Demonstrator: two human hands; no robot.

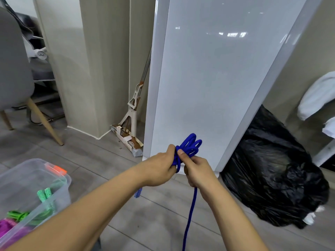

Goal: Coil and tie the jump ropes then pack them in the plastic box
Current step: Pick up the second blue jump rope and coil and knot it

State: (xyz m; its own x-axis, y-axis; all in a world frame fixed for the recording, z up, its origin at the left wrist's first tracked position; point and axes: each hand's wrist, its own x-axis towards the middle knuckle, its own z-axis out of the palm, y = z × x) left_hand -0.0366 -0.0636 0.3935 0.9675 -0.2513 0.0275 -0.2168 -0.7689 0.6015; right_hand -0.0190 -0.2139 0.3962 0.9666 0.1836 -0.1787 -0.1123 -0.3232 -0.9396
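the left hand (161,165) clenches the coiled blue jump rope (190,144) in mid-air, likely so the loops hold their shape, while the right hand (197,171) pinches the coil and the loose tail hanging floorward, seemingly to wrap it. the clear plastic box (61,194) at lower left holds a green rope (45,194) and a pink rope (5,227).

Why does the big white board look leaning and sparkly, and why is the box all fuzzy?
Head view: the wide-angle lens probably tilts the edges of the glossy white panel; the specks near its top are reflected lights; the clear plastic box at lower left is smeared with blur, while the blue braided jump rope is fairly sharp.
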